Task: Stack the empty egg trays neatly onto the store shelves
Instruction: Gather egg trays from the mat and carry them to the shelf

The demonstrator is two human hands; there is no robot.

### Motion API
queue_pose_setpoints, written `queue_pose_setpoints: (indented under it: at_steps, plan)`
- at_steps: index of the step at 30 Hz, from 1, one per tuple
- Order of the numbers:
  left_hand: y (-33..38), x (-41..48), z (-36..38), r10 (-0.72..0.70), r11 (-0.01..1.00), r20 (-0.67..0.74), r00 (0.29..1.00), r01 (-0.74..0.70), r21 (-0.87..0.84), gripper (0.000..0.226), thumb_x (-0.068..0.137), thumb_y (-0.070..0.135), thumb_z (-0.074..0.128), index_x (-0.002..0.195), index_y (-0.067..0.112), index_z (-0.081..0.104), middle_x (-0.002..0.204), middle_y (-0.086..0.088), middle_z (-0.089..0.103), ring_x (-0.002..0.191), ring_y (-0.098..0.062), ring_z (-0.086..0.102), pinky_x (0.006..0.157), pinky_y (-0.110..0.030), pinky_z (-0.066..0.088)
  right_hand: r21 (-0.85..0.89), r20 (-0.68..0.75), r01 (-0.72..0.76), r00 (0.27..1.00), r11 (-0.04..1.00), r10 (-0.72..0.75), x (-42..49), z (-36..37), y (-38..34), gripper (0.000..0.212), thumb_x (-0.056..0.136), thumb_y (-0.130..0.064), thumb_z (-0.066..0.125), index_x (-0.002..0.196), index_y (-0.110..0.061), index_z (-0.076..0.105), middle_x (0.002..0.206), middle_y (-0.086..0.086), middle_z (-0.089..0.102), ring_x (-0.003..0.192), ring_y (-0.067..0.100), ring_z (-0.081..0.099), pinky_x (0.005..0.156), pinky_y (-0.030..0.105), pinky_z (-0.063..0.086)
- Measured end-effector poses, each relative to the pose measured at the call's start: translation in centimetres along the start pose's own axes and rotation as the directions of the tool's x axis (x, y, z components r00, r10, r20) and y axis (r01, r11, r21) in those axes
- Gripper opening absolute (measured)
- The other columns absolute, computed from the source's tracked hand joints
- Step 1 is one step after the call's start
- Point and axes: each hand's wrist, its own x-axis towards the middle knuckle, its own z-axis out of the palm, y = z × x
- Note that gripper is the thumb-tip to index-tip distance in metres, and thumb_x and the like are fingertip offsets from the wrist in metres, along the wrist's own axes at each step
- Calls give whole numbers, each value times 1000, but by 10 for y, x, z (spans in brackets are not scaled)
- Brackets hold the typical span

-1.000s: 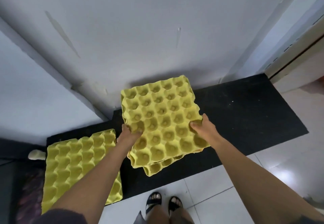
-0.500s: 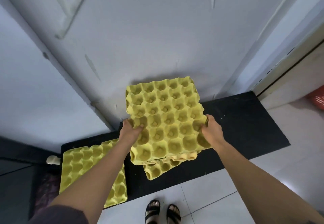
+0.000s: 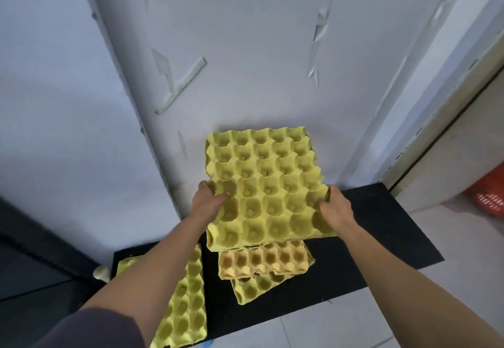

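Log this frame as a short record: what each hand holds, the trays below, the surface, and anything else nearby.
left hand: grips the left edge of the held yellow egg tray
right hand: grips its right edge
held tray state: empty, cups up, close to the white wall
below it: orange-tinted egg tray on a skewed yellow tray; contact with the held one unclear
left pile: yellow trays, partly hidden by the left forearm
surface: black mat on tiled floor
background: red basket at right
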Motion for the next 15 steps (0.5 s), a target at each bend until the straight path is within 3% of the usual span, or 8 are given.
queue_pose_setpoints:
  at_steps: [7, 12, 15]
  plan:
    - [-19, -70, -37, 39, 999, -153, 988, -33, 43, 55, 87, 35, 61, 129, 6, 41, 122, -13, 56, 110, -33, 53, 84, -35, 44, 54, 2, 184, 983, 981, -184, -49, 0, -7, 36, 92, -7, 49, 127, -9, 44, 118, 12, 55, 110, 31, 53, 86, 38, 41]
    - [-45, -155, -63, 20, 999, -282, 959, -29, -27, 43, 88, 31, 62, 115, 4, 41, 98, -8, 51, 93, -34, 56, 66, -31, 39, 90, 54, 309, 948, 947, -315, -105, 8, 0, 33, 94, -10, 49, 126, -12, 43, 116, 10, 56, 108, 30, 54, 88, 41, 43]
    - [-66, -208, -86, -10, 998, -356, 935, -12, -59, 43, 86, 31, 63, 115, 8, 40, 99, -10, 53, 86, -32, 56, 64, -32, 41, 100, 93, 381, 916, 919, -390, -140, 18, -5, 35, 93, -10, 50, 127, -13, 43, 115, 10, 58, 106, 29, 57, 89, 43, 47]
